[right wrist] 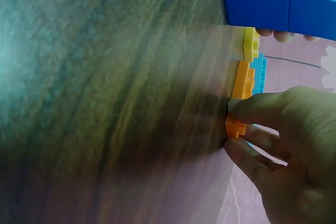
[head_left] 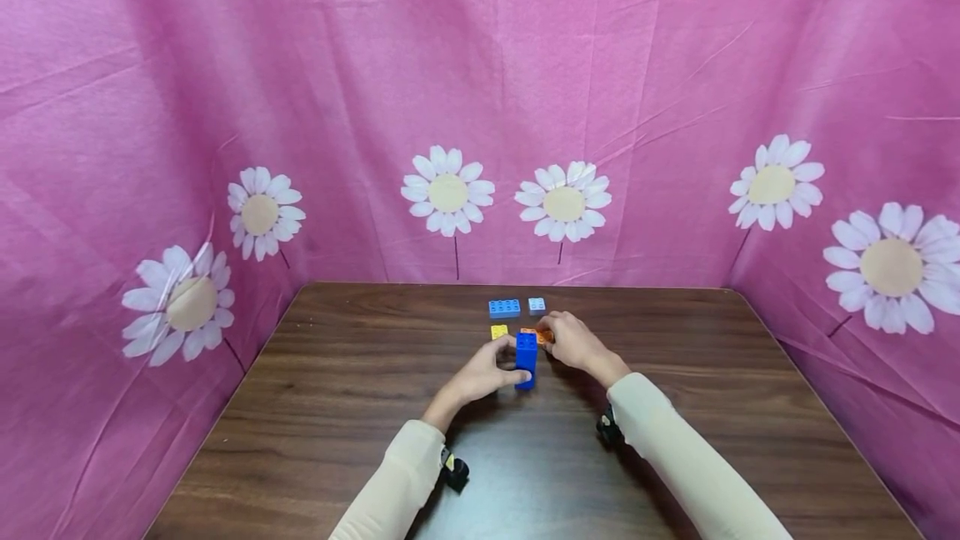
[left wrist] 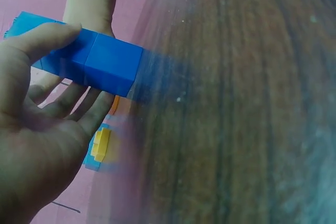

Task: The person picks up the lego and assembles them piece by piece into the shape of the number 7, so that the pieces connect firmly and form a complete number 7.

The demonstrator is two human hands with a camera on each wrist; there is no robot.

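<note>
My left hand (head_left: 483, 372) grips an upright stack of dark blue toy bricks (head_left: 526, 357) between thumb and fingers, with studs showing on top. Seams between the stacked bricks (left wrist: 114, 62) show in the left wrist view. Just behind the stack lies an orange brick (right wrist: 242, 81) on the table, and my right hand (head_left: 576, 342) pinches its right end between thumb and fingers. In the head view the stack partly covers the orange brick. A small yellow brick (head_left: 499, 331) sits to the left of the orange one, close to my left fingers.
Farther back on the wooden table (head_left: 360, 373) lie a light blue brick (head_left: 504, 308) and a smaller pale blue brick (head_left: 536, 305) beside it. A pink cloth (head_left: 480, 90) with daisies hangs behind the table and along both sides.
</note>
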